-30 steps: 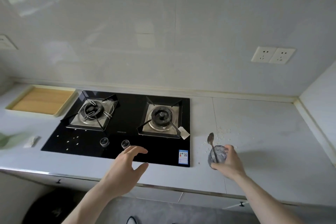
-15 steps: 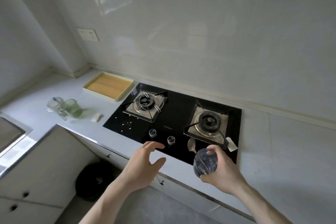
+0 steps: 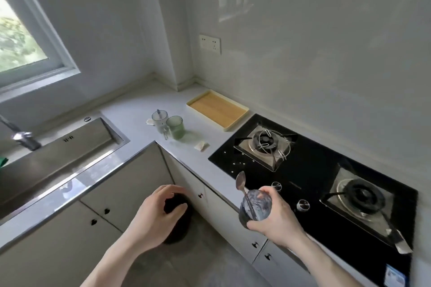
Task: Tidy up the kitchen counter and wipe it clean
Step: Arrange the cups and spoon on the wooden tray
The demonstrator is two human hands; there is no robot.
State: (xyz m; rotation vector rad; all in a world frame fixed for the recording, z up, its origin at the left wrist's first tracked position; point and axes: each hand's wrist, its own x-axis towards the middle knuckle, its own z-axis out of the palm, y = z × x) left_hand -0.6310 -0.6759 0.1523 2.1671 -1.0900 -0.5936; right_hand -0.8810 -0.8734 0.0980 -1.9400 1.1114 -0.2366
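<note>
My right hand (image 3: 277, 219) grips a small clear glass (image 3: 255, 206) with a metal spoon (image 3: 241, 182) standing in it, lifted off the counter in front of the black hob (image 3: 326, 170). My left hand (image 3: 155, 216) hovers with loosely curled fingers over the floor by the cabinet corner and holds nothing. Farther left on the grey counter (image 3: 140, 114) stand a clear jug (image 3: 160, 120) and a green glass (image 3: 175, 127). Two scraps of paper (image 3: 201, 146) lie near them. Pale crumbs (image 3: 235, 163) dot the hob's left edge.
A wooden tray (image 3: 218, 108) lies against the wall beyond the hob. The steel sink (image 3: 58, 149) and its tap (image 3: 22, 137) fill the left counter under a window. A dark bin (image 3: 179, 223) stands on the floor, partly behind my left hand.
The view has swung left, bringing the sink and window into sight. My right hand has carried the glass with the spoon leftward off the counter. My left hand stays empty.
</note>
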